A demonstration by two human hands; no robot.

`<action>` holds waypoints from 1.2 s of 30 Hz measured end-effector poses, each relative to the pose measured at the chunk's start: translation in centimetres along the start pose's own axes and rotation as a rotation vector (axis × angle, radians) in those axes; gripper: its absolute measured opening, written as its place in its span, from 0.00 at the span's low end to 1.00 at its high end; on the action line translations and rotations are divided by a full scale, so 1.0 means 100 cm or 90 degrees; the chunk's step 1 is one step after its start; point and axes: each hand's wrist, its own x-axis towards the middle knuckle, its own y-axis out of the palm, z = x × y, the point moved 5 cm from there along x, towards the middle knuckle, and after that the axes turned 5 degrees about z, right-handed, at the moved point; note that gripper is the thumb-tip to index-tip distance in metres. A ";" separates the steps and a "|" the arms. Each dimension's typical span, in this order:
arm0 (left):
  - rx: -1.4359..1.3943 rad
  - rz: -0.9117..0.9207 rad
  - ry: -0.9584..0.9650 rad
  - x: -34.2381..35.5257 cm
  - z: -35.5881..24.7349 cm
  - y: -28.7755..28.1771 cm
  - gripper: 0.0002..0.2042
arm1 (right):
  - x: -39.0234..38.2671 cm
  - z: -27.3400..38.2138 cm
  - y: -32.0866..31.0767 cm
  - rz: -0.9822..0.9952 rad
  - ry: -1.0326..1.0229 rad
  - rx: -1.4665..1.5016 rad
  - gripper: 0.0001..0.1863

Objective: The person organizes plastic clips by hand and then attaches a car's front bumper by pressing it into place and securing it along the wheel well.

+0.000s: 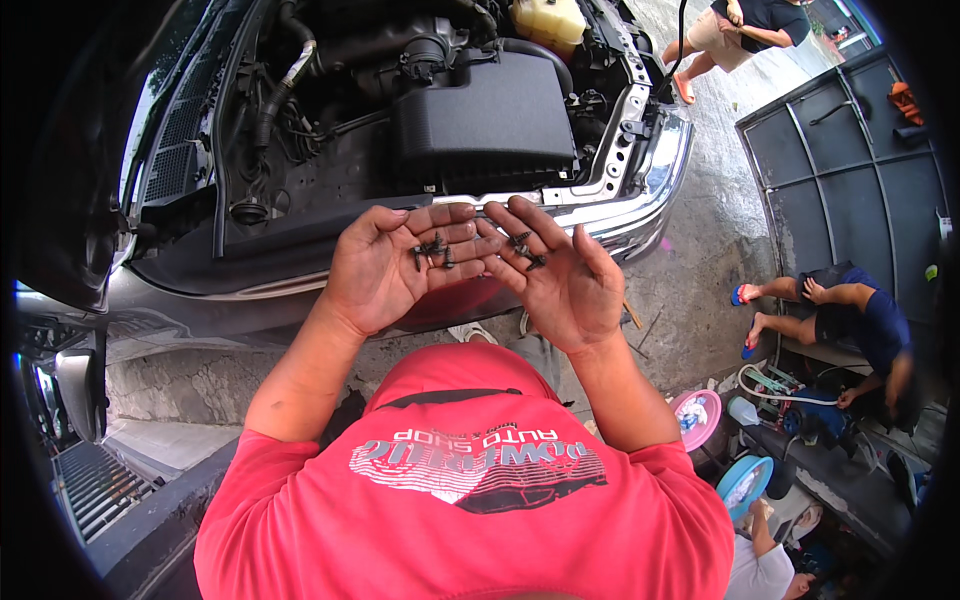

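Note:
My left hand (380, 265) is palm up and lightly cupped, holding several small dark screws (434, 247) that lie loose across its fingers. Beside it, my right hand (575, 290) is also palm up, with a few similar dark screws (526, 250) resting on its fingers. The fingertips of both hands meet or overlap in the middle. Both hands are held in front of the car's front edge (640, 215), below a black plastic engine-bay box (485, 115). Dark smudges mark my fingers.
The raised hood (60, 150) stands at the left, above a side mirror (80, 395). One person (745, 35) stands at the far right; another (850, 310) sits nearer. A pink basin (712, 425) and a blue basin (765, 475) are at the lower right, near a third person (760, 570).

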 end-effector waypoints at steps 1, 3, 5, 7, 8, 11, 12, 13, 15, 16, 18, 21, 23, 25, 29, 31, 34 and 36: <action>0.004 -0.003 0.001 0.000 0.000 0.000 0.34 | 0.000 0.000 -0.001 -0.001 0.001 0.002 0.39; 0.006 -0.003 0.003 -0.001 0.001 0.000 0.34 | -0.001 -0.001 -0.002 -0.004 0.004 0.006 0.40; 0.003 0.005 0.003 -0.002 0.002 0.000 0.34 | -0.002 -0.002 -0.002 -0.007 0.005 0.007 0.40; 0.011 -0.004 0.005 -0.003 0.001 0.001 0.34 | -0.003 -0.002 -0.001 -0.008 0.006 0.004 0.39; 0.014 -0.008 0.006 -0.003 0.001 0.001 0.33 | -0.003 -0.002 0.000 -0.009 0.006 0.003 0.39; 0.039 -0.028 -0.001 -0.004 0.004 0.001 0.33 | -0.004 -0.002 0.004 0.001 0.008 0.003 0.39; 0.040 -0.027 -0.005 -0.004 0.005 0.000 0.33 | -0.004 -0.003 0.004 0.005 0.009 0.007 0.40; 0.040 -0.026 -0.008 -0.005 0.006 -0.001 0.33 | -0.004 -0.003 0.004 0.008 0.010 0.011 0.41; 0.043 -0.027 -0.015 -0.006 0.008 -0.002 0.33 | -0.005 -0.004 0.003 0.007 0.011 0.002 0.42; 0.045 -0.030 -0.019 -0.006 0.010 -0.002 0.33 | -0.006 -0.005 0.002 0.002 0.012 -0.011 0.43; 0.057 -0.034 -0.025 -0.006 0.012 -0.001 0.31 | -0.007 -0.006 0.002 -0.006 0.013 -0.028 0.45; 0.164 -0.079 -0.045 -0.008 0.015 -0.001 0.26 | -0.006 -0.008 0.002 -0.009 0.012 -0.028 0.47; 0.339 -0.164 -0.078 -0.013 0.018 -0.007 0.22 | -0.005 -0.010 0.002 0.003 0.007 -0.008 0.49; 0.483 -0.190 -0.038 -0.009 0.025 -0.003 0.13 | -0.004 -0.013 0.005 -0.010 -0.001 0.001 0.49; 0.819 -0.240 0.149 0.000 0.042 0.006 0.10 | 0.000 -0.021 0.007 0.000 -0.008 -0.029 0.49; 0.877 -0.306 0.167 -0.001 0.045 0.007 0.10 | 0.002 -0.023 0.010 0.003 -0.023 -0.052 0.48; 0.960 -0.304 0.238 -0.001 0.042 0.015 0.09 | 0.003 -0.024 0.011 0.004 -0.036 -0.083 0.47; 0.993 -0.305 0.260 -0.002 0.041 0.016 0.08 | 0.004 -0.025 0.011 -0.001 -0.037 -0.097 0.47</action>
